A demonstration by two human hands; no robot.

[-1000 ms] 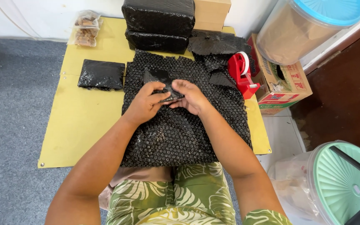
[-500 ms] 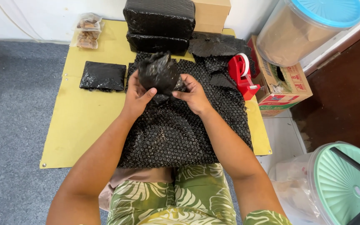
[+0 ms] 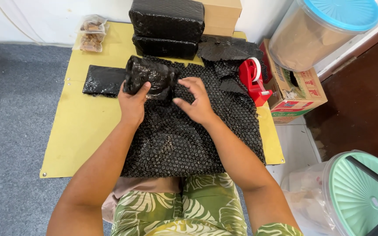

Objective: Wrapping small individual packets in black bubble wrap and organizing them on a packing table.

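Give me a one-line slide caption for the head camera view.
Left hand holds a black bubble-wrapped bundle over a black bubble-wrap sheet on a yellow board; right hand rests open beside it.

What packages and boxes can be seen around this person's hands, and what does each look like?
Black wrapped bundle: lumpy roll, gripped by the left hand.
Two stacked black parcels: blocky, at the mat's far edge.
Flat black packet: thin rectangle, left of the bundle.
Plain cardboard box: brown, beside the stack.
Printed carton: red, green and white, right of the mat.
Clear snack bags: far left corner.
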